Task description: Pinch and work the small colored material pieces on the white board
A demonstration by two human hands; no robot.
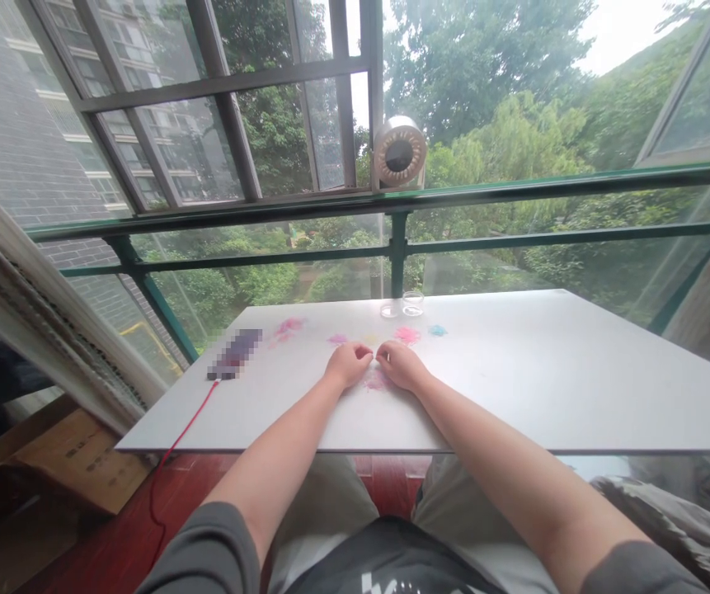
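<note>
Fingers (364, 355) on both hands are drawn in narrow, tips bunched and nearly meeting; whether they grip a bit, can't tell, too small. Left hand (347, 365) and right hand (402, 365) sit low, side by side, at the near pile (377, 382), pinkish, partly hidden under them. Looks like fine two-handed fingertip work on small pieces. To do it well, I'd say: light pinch, wrists steady near the table (533, 388), one hand steadying while the other works, and no brushing the pink pile (406, 334) just beyond the right hand; colours probably best kept apart. Counts: two hands; six piles, taking the scattered back-left pile (289, 327) as one. Others: one purple pile (338, 339), one yellow pile (371, 339), faint, one blue pile (437, 330). Pieces per pile: too small to count. Two clear dishes (412, 304) at the back edge, side by side. One pixelated device (234, 355) at left, one red cable (190, 425) running off it. One round fan-like unit (400, 153) up by the rail (484, 195). At least one carton (79, 458) on the floor, left.
</note>
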